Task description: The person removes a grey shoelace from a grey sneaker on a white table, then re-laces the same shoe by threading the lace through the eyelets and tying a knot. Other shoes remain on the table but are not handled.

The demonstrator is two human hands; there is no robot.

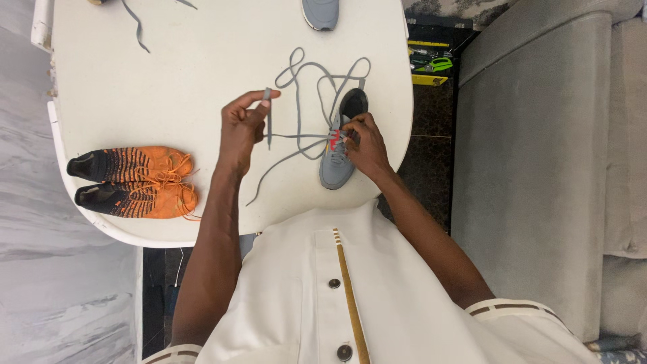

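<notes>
Shoelace (pixel 317 74), grey and long, is looping across the white table (pixel 168 81) above a grey sneaker (pixel 339 145), and one free end is trailing down toward the table's near edge. The sneaker is lying near the table's right edge with its toe pointing toward the person and its dark opening facing away; a red patch is showing on its tongue. The right hand (pixel 366 145) is resting on the middle of the sneaker, its fingers closing on the lace where it is passing through the eyelets by the red patch. The left hand (pixel 241 128) is hovering over the table just left of the sneaker, thumb and forefinger pinching the lace near its tip and holding that end upright, so that a taut stretch is running from this hand across to the shoe. A pair of orange and black shoes (pixel 135 182) is lying side by side at the table's left edge, well apart from the hands. Another grey shoe (pixel 320 12) is showing partly at the far edge, and a second loose lace (pixel 138 27) is lying at the upper left. Green-handled scissors (pixel 438 65) are sitting among tools on the dark floor to the right, beside a grey sofa (pixel 539 168).
</notes>
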